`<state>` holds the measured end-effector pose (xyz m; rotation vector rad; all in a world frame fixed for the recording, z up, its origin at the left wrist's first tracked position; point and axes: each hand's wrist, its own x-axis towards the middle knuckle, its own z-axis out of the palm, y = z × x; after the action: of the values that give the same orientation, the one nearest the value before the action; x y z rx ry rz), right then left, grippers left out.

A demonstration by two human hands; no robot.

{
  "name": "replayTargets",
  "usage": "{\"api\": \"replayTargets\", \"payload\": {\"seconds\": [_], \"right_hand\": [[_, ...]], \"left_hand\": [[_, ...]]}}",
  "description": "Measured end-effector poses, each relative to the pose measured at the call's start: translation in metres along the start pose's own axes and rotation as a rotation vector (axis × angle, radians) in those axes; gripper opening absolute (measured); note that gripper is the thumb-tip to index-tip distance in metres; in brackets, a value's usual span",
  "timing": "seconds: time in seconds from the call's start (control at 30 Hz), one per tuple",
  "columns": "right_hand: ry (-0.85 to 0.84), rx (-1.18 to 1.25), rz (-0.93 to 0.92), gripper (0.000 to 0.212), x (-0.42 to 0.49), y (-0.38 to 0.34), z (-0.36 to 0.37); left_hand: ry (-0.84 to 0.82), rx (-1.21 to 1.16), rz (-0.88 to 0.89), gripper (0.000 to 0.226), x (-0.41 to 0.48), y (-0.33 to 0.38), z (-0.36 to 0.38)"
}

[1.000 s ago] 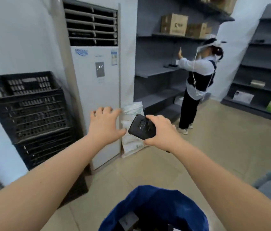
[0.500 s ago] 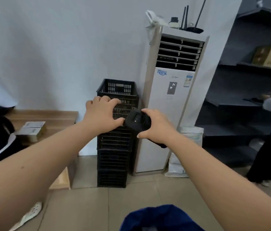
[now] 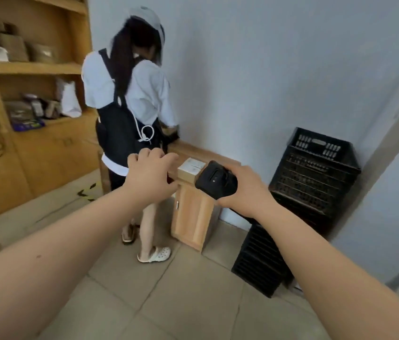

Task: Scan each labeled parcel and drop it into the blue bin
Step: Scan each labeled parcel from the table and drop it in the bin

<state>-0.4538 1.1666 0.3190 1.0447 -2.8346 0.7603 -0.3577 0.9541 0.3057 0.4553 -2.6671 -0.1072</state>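
Fingers (image 3: 236, 169) of the right hand (image 3: 247, 192) curl round a black scanner (image 3: 215, 180) and grip it; the left hand (image 3: 150, 179) reaches out beside it, its fingers (image 3: 144, 157) loosely bent and holding nothing; just beyond both hands a small parcel (image 3: 191, 168) with a white label lies on top of a low wooden cabinet (image 3: 193, 217) against the wall; another person (image 3: 129, 94) stands at that cabinet, back turned; to the right a stack of black crates (image 3: 316, 173) stands on the floor, the inside of the top one too dark to read; the wooden shelving (image 3: 34, 68) at left holds brown boxes (image 3: 14, 47) in an upper compartment and a white bag (image 3: 69, 99) among blurred packets in the one below.
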Motion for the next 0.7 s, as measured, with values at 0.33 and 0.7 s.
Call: {"api": "replayTargets", "payload": {"seconds": [0.33,0.7], "right_hand": [[-0.215,0.096,-0.348,0.074,0.062,-0.245,0.178],[-0.463,0.199,-0.610,0.078,0.056,-0.499,0.383]], "left_hand": [[-0.021,0.139,-0.522,0.069,-0.137,-0.285,-0.060],[-0.065,0.334,-0.990,0.073,-0.320,-0.510,-0.107]]}}
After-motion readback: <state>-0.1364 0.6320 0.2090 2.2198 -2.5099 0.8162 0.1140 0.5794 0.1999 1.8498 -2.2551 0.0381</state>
